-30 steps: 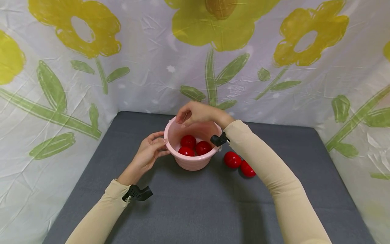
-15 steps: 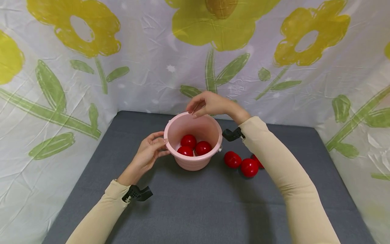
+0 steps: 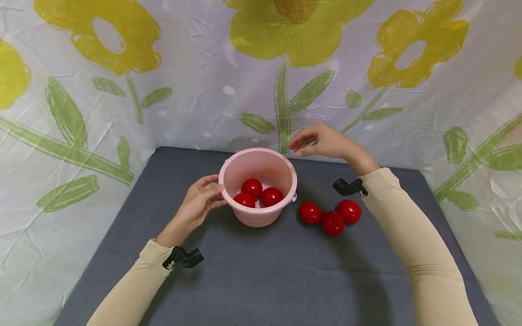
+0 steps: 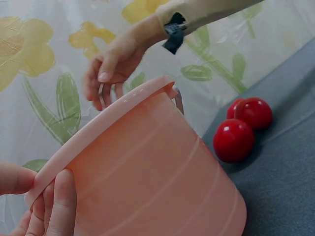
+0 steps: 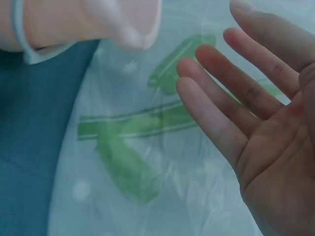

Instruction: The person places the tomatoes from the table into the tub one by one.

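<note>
A pink bucket [image 3: 258, 219] stands upright on the table, with three glossy red balls [image 3: 251, 188] inside. My left hand [image 3: 196, 203] pinches its rim at the left side; in the left wrist view the thumb is on one side of the rim and the fingers [image 4: 63, 201] on the other. My right hand [image 3: 322, 141] is in the air past the bucket's back right rim, holding nothing. In the right wrist view its fingers [image 5: 211, 105] are spread and loosely bent. Three more red balls [image 3: 333, 223] lie in a close group right of the bucket.
The dark grey table [image 3: 253, 276] is bounded at the back and sides by a pale sheet [image 3: 195, 90] printed with yellow flowers. A thin handle [image 4: 179, 101] hangs at the bucket's right side in the left wrist view.
My right hand has moved from over the bucket to the right, away from its rim. The third outside ball has come into view. A ball inside has shifted slightly left; my left hand stays.
</note>
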Action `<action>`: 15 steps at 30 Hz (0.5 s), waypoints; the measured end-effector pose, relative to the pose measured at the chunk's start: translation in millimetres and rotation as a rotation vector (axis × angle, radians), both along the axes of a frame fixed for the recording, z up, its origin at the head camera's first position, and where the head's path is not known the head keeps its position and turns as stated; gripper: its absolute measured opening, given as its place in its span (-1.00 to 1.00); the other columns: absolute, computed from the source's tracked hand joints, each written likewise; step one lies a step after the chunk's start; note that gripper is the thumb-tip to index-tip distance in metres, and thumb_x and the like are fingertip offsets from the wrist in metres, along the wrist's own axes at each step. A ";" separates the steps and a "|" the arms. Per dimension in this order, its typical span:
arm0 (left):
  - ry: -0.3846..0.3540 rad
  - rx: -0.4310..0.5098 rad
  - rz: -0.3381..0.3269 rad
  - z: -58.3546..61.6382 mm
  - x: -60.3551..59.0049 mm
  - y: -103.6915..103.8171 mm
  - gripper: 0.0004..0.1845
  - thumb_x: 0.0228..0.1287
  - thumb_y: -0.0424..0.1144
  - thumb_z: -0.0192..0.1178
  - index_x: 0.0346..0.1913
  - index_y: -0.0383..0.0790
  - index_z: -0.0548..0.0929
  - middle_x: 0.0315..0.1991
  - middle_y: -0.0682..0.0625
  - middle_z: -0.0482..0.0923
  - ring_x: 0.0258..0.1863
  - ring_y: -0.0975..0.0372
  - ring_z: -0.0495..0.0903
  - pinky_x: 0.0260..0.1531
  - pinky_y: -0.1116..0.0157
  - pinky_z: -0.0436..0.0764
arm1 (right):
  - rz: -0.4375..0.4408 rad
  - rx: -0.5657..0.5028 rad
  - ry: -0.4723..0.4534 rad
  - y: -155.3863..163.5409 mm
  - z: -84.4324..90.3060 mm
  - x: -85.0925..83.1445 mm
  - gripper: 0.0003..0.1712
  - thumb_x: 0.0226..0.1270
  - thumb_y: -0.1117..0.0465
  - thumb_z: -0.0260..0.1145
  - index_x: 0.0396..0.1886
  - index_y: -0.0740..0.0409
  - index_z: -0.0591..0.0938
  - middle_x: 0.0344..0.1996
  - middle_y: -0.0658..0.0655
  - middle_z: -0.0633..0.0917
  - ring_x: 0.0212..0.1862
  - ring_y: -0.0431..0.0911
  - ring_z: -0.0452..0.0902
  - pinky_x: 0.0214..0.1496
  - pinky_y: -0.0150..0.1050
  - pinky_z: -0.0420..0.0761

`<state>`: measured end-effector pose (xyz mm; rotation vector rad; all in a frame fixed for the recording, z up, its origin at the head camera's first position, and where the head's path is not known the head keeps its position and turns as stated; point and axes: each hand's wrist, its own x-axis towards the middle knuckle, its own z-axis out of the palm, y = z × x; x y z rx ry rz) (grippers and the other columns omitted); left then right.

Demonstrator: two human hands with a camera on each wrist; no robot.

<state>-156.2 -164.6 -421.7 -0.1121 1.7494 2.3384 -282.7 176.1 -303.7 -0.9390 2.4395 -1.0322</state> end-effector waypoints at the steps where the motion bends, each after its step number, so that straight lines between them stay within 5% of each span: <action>1: 0.000 0.001 0.002 0.0 0.2 -0.1 -0.57 0.39 -0.42 0.13 0.23 -0.21 0.25 -0.33 0.14 0.63 -0.41 0.33 0.64 -0.33 0.38 0.77 | -0.015 0.006 0.002 4.3 -1.9 2.3 -0.66 0.27 0.21 0.42 0.05 0.11 0.69 0.01 0.17 0.74 0.01 -0.04 0.70 0.11 -0.16 0.69; 8: -0.004 -0.024 0.002 -0.1 0.0 0.1 -0.51 0.39 -0.40 0.15 0.28 -0.25 0.23 -0.30 0.13 0.63 -0.39 0.33 0.64 -0.31 0.37 0.77 | -0.123 0.008 -0.055 39.5 -30.1 15.0 -0.63 0.24 0.14 0.45 0.05 0.04 0.70 0.00 0.10 0.75 0.00 -0.10 0.71 0.10 -0.17 0.70; 15: -0.003 -0.026 0.003 -1.0 -0.7 -0.7 -0.52 0.40 -0.39 0.15 0.28 -0.25 0.24 -0.29 0.13 0.63 -0.38 0.33 0.64 -0.31 0.38 0.77 | -0.042 0.010 -0.205 59.5 -67.9 27.0 -0.51 0.22 0.17 0.47 0.15 0.12 0.63 0.16 0.29 0.65 0.17 0.20 0.62 0.06 -0.26 0.72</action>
